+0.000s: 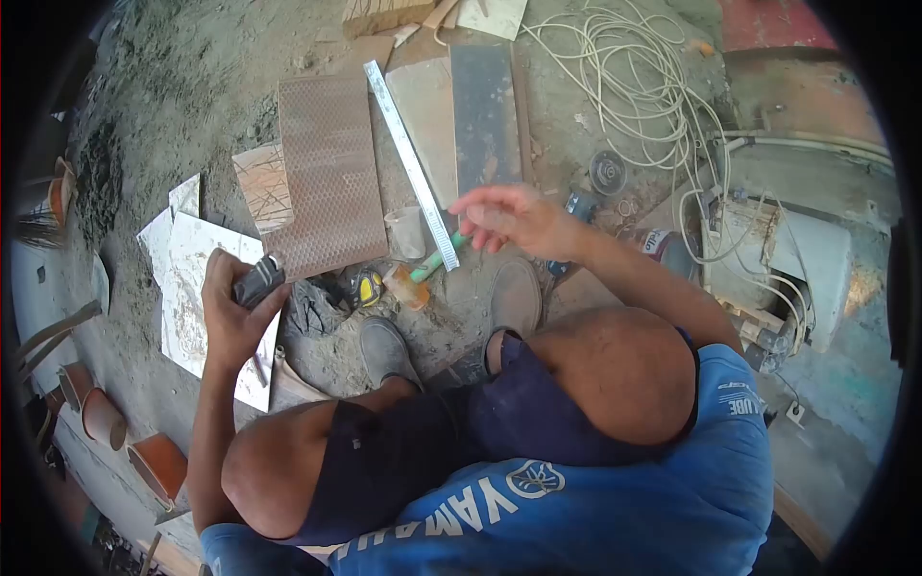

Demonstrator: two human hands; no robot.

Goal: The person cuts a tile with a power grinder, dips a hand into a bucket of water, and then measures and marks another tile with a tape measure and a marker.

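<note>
My left hand is closed around a small black blocky tool with a shiny end, above the white sheet pieces. I cannot make out its exact kind. My right hand holds nothing I can see; its index finger stretches out and the others are loosely bent. Just below those fingers are the silver metal ruler and the green handle of a mallet. The mallet's orange-yellow head rests on the ground between my shoes. A brown patterned tile lies left of the ruler.
A dark grey plank-like tile lies ahead. Beside it are a whitish cup, a yellow-and-black tape measure and a grinding disc. Coiled pale cable spreads at upper right. Terracotta pots stand at left.
</note>
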